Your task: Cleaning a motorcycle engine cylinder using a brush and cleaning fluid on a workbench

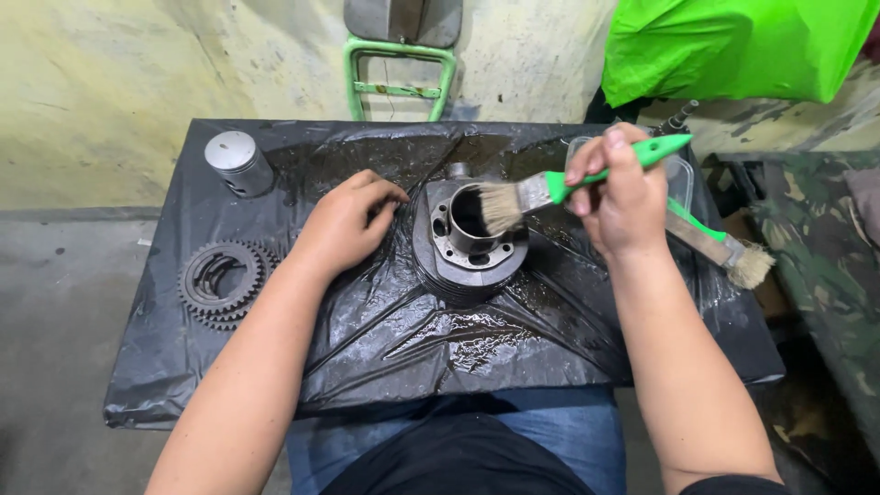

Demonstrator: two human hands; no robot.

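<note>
A dark metal engine cylinder (467, 249) with cooling fins stands on a black plastic sheet (385, 348) that covers a small table. My right hand (623, 197) grips a green-handled paintbrush (550, 188), whose pale bristles rest at the rim of the cylinder's bore. My left hand (348, 220) lies on the sheet just left of the cylinder, fingers curled and touching the plastic beside it, holding nothing.
A silver piston (238, 163) stands at the back left of the sheet. A dark toothed gear (222, 282) lies at the left edge. A second green-handled brush (724, 247) lies over a clear plastic tub (680, 179) at the right. A green chair frame (401, 78) stands behind.
</note>
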